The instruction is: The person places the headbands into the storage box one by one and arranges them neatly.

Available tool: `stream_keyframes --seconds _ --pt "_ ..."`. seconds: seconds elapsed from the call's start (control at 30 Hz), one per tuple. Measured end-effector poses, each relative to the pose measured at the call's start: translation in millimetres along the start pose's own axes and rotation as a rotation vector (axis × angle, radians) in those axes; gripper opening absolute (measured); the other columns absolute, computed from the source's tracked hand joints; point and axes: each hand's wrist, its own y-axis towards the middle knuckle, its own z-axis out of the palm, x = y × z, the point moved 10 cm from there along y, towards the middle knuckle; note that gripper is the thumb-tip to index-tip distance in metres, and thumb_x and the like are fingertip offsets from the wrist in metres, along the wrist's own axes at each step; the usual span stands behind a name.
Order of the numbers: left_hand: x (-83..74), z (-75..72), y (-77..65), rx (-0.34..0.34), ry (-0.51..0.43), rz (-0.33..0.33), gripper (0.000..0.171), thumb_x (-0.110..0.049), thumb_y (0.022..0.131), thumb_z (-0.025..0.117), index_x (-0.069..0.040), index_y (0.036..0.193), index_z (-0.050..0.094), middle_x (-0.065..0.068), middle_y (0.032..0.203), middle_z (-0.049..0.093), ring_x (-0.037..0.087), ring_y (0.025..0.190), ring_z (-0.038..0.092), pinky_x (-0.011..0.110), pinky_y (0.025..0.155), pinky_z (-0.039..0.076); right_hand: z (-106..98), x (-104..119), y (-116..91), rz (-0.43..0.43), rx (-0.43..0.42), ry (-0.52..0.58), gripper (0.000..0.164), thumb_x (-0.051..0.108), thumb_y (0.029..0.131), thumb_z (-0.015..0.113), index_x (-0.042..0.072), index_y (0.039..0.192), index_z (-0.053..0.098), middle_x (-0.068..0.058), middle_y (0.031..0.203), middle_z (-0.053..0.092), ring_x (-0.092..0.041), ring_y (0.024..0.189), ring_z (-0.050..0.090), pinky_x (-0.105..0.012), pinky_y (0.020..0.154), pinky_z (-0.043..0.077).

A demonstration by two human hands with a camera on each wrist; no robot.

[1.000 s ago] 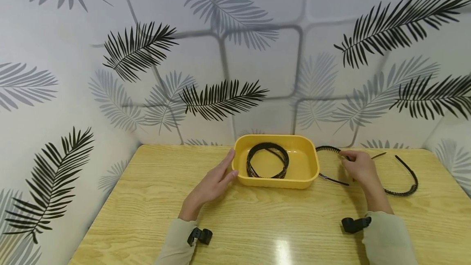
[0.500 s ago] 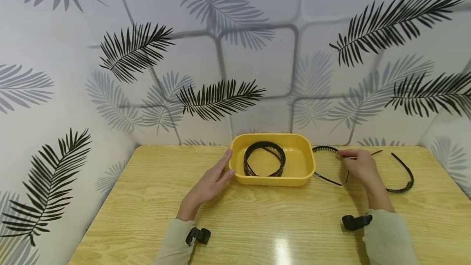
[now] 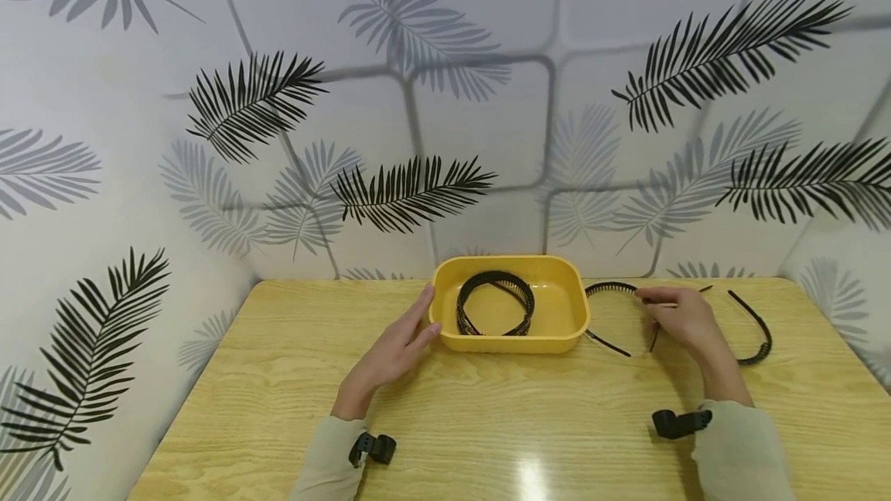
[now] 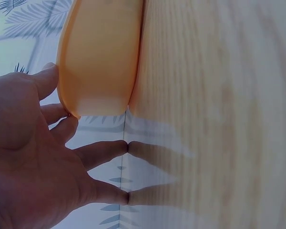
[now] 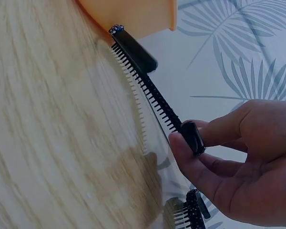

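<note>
A yellow tray [image 3: 511,343] sits near the table's back edge with several black headbands [image 3: 465,308] nested in its left half. My left hand [image 3: 390,350] rests against its left end, thumb near the front corner. In the left wrist view the left fingers [image 4: 64,130] are extended, some at the tray wall and others reaching the tabletop. Beyond the tray's right side, my right hand [image 3: 685,319] pinches a black toothed headband [image 5: 193,137] between thumb and fingers. Another headband [image 3: 609,287] lies right beside the tray, overlapping the held one in the head view.
One more black headband [image 3: 762,327] lies on the table to the right of my right hand. The wood-grain table [image 3: 445,424] meets a leaf-patterned wall [image 3: 487,122] behind the tray.
A thin leg of the held headband has come into view below my right hand, which stays in nearly the same place. The left hand keeps its place on the tray. The head view has shifted slightly.
</note>
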Motion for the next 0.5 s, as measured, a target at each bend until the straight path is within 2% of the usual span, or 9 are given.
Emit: stream_keyframes --seconds 0.07,0.13,0.33,0.5 --pt "0.7 -0.3 -0.4 0.001 0.001 -0.006 0.065 -0.024 0.112 0.045 -0.001 0.164 0.012 0.016 0.17 0.01 0.03 0.156 0.014 0.048 0.125 0.017 1.8 1.1 -0.8 0.004 0.022 0.051 0.041 0.008 0.107 0.052 -0.012 0.142 0.053 -0.038 0.141 0.051 -0.029 0.092 0.073 -0.027 0.073 0.059" --pt "0.6 -0.8 -0.2 0.001 0.002 -0.007 0.065 -0.024 0.112 0.045 -0.001 0.164 0.012 0.016 0.17 0.01 0.03 0.155 0.015 0.048 0.125 0.017 2.5 3.2 -1.3 0.006 0.041 0.116 0.042 0.008 0.108 0.049 -0.013 0.144 0.05 -0.039 0.141 0.051 -0.024 0.087 0.075 -0.029 0.075 0.061" --pt "-0.8 -1.6 1.1 0.001 -0.006 0.003 0.065 -0.023 0.112 0.045 -0.001 0.164 0.012 0.017 0.17 0.01 0.03 0.156 0.014 0.047 0.125 0.017 -1.2 7.2 -3.4 -0.026 0.074 0.228 0.042 -0.002 0.108 0.042 -0.018 0.146 0.042 -0.042 0.139 0.048 -0.021 0.09 0.073 -0.038 0.081 0.062" --pt "-1.0 0.1 1.2 0.005 -0.011 0.002 0.065 -0.022 0.112 0.045 0.0 0.163 0.011 0.018 0.17 0.01 0.03 0.156 0.014 0.048 0.125 0.017 1.1 3.2 -5.7 0.0 0.108 0.237 0.044 -0.006 0.106 0.044 -0.019 0.148 0.038 -0.04 0.132 0.053 -0.02 0.089 0.073 -0.039 0.081 0.062"
